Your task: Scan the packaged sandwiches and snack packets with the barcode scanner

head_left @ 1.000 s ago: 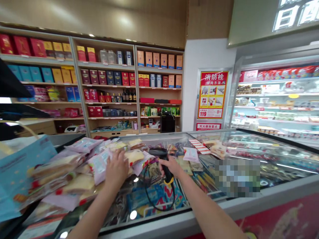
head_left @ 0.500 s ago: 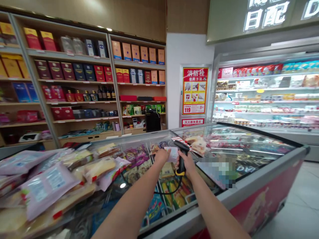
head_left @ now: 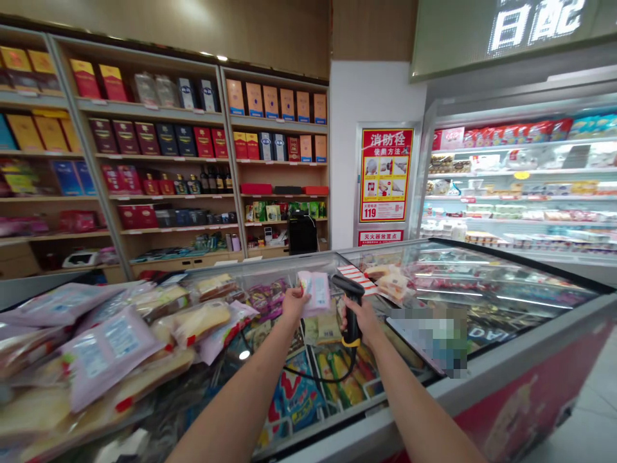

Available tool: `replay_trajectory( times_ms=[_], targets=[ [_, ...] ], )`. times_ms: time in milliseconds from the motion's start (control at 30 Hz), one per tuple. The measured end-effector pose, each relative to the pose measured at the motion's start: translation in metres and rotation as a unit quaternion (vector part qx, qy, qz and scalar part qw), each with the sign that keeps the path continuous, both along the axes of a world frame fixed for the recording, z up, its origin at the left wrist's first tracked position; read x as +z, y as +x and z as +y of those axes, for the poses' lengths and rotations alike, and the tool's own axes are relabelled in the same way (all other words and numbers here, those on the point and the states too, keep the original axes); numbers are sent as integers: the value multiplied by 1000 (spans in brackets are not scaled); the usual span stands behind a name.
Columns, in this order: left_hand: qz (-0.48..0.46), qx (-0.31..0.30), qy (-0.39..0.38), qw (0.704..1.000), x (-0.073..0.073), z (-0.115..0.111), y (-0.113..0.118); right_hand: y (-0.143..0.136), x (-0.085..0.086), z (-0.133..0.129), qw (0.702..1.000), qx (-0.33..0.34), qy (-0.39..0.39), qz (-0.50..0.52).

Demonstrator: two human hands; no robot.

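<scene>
Over the chest freezer, my left hand is closed on the edge of a small pinkish-white packet. Printing shows on the packet's face, too small to read. My right hand is wrapped round the handle of a black and yellow barcode scanner. Its head points left toward the packet, with a small gap between them. A dark cable loops from the scanner's base across the freezer to the left. Just behind the scanner lies a red-and-white striped sheet.
Bagged bread and pink packets are piled on the left. The freezer holds several frozen goods under glass. A blurred flat item lies right of my right hand. Shelves of boxes and a lit chiller stand behind.
My left hand has moved left and turned the packet so more of its face shows. The scanner stays in my right hand, and the whole view has shifted slightly.
</scene>
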State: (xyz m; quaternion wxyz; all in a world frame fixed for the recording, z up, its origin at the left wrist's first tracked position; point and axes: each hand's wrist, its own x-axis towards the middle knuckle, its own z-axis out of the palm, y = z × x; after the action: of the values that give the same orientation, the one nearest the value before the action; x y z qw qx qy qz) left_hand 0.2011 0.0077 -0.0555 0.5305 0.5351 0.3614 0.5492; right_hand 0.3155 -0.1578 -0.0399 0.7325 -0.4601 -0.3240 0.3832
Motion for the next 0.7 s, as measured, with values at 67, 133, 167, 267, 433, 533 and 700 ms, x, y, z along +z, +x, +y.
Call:
replay_trajectory(
  times_ms=[67, 133, 167, 267, 433, 533, 700],
  targets=[
    [-70, 16, -48, 996, 0, 0, -9, -4, 1, -2, 1000, 18, -11, -14],
    [-128, -11, -72, 989, 2, 0, -13, -7, 2, -3, 999, 31, -16, -24],
    [-147, -34, -76, 986, 2, 0, -13, -8, 1, -3, 999, 37, -17, -27],
    [-168, -75, -82, 980, 2, 0, -11, -9, -3, -2, 997, 60, -25, -37],
    [-181, -62, -74, 979, -1, 0, -6, -7, -8, -2, 991, 98, -56, -67],
    [-198, -57, -73, 976, -2, 1, -5, -7, -7, -4, 988, 105, -72, -84],
    [-216, -42, -79, 972, -1, 0, -6, -7, -4, -6, 981, 122, -95, -116]
  ],
)
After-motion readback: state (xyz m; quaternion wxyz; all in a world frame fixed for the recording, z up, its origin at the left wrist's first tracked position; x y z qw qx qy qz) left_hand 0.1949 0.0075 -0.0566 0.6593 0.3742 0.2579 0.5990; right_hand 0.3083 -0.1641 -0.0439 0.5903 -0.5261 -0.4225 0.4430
